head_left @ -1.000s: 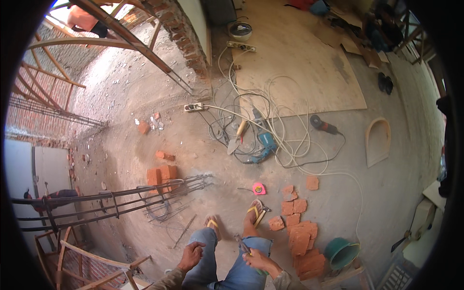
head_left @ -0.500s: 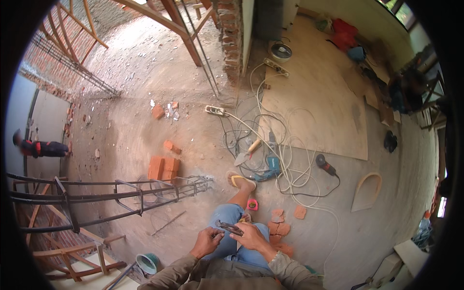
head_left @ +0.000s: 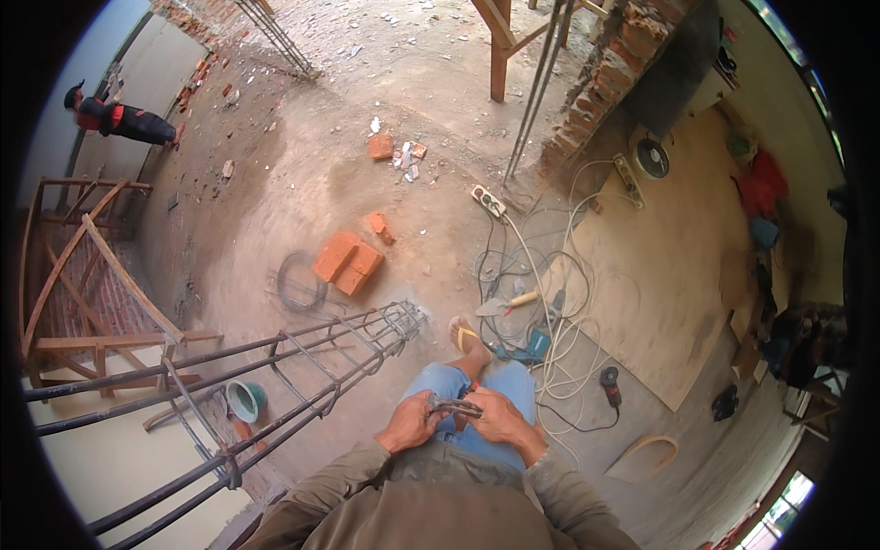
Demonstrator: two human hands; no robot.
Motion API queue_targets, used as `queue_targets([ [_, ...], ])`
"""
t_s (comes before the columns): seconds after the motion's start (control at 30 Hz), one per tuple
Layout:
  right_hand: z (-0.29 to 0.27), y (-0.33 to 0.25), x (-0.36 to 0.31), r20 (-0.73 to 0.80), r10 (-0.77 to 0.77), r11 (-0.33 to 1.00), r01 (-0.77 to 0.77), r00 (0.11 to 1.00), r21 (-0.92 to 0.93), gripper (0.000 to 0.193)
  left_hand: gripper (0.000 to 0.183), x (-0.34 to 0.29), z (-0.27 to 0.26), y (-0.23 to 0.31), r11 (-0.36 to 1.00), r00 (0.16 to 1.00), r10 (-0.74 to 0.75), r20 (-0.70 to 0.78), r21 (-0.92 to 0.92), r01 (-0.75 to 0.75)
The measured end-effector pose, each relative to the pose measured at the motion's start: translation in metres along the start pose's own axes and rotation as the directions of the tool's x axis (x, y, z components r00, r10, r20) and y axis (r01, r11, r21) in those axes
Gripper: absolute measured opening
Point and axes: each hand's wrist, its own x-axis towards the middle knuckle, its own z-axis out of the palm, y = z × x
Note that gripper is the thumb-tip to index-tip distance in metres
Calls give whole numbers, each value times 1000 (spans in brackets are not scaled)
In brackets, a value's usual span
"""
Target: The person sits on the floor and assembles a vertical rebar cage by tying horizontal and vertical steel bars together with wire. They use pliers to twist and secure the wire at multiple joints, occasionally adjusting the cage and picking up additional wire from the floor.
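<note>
Dark metal pincers (head_left: 453,406) stretch between my two hands, low in front of my lap. My right hand (head_left: 500,415) is closed round their handle end. At the other end my left hand (head_left: 410,423) is closed, its fingers against the tool; whether it also pinches something small is hidden. Close by on the left, a rebar cage (head_left: 275,390) of long bars and bent stirrups runs from the lower left to the floor ahead. My foot in a yellow-strapped sandal (head_left: 467,339) stands near its far end.
Orange bricks (head_left: 348,263) and a wire coil (head_left: 301,281) lie beyond the cage; a green bucket (head_left: 246,401) stands left. Ahead right are a trowel (head_left: 509,302), tangled cables (head_left: 550,247), a blue power tool (head_left: 527,348) and an angle grinder (head_left: 610,387). A person (head_left: 119,119) stands far left.
My view has turned left, so the scene shifts and tilts and the cage shows nearer. My hands have come together at the pincers; before, my left hand was slightly apart from them.
</note>
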Motion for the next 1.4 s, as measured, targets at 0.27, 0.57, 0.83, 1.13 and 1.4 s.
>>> queue_targets([
  [0.27, -64, -61, 27, 192, 35, 993, -13, 981, -117, 13, 19, -3, -22, 46, 994, 952, 90, -293, -27, -102],
  [0.57, -101, -109, 114, 527, 22, 910, 201, 850, -362, 13, 36, 2, -29, 55, 996, 893, 1, -451, 85, 42],
  [0.83, -124, -123, 285, 872, 224, 883, 289, 435, -371, 16, 23, 84, -62, 62, 906, 649, -422, -632, -307, 291],
  [1.13, -114, -165, 396, 958, 238, 827, 483, 162, -288, 20, 17, 150, -86, 100, 648, 118, -737, -666, -645, 405],
  [1.4, -116, -205, 453, 899, 429, 731, 551, 88, -403, 23, 20, 152, -49, 124, 380, -10, -921, -389, -905, 193],
])
